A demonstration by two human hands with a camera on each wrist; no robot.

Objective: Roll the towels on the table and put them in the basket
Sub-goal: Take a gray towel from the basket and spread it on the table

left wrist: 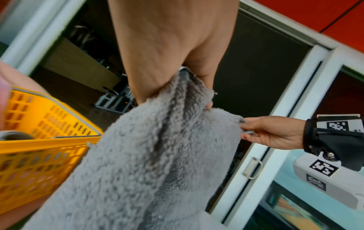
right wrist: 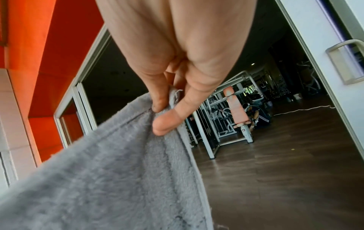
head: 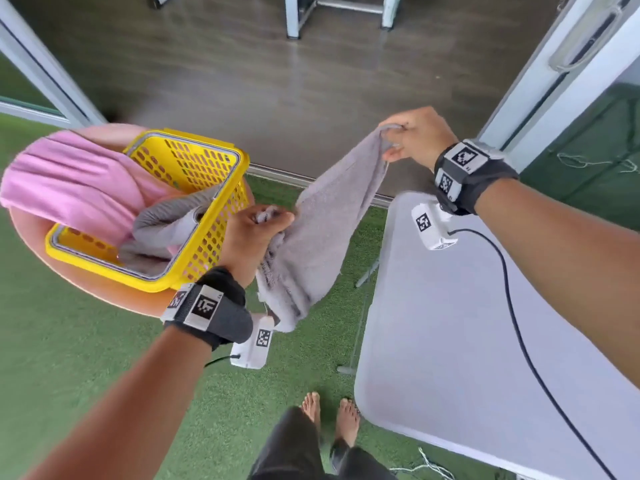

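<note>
Table (head: 450, 341), pale grey, flat plastic top, at the person's right; a black cable lies across it and no towel rests on it yet.

Stool or cushion (head: 104, 289), round, peach-coloured, at the person's left; it carries the basket.

Basket (head: 194, 161), yellow perforated plastic, rectangular with a grey rim band. It holds a pink cloth (head: 69, 188) that spills over its far-left edge and a second grey towel (head: 162, 223), bunched and not rolled.

Towel (head: 329, 209), grey terry, unrolled, held in the air between basket and table, above the green artificial turf. It is stretched loosely along one edge from hand to hand, and the rest hangs down in soft folds. Judged light, limp and not slippery; it will not hold a shape unless laid flat. Best hold: the two corners of one short edge, so it can be spread on the table before rolling.

Left hand (head: 256, 233), fingers closed round a gathered bunch of the towel's lower edge, just beside the basket's near wall.

Right hand (head: 415, 140), raised higher and further away; thumb and fingers (right wrist: 159, 99) pinch the towel's hemmed upper corner.
</note>
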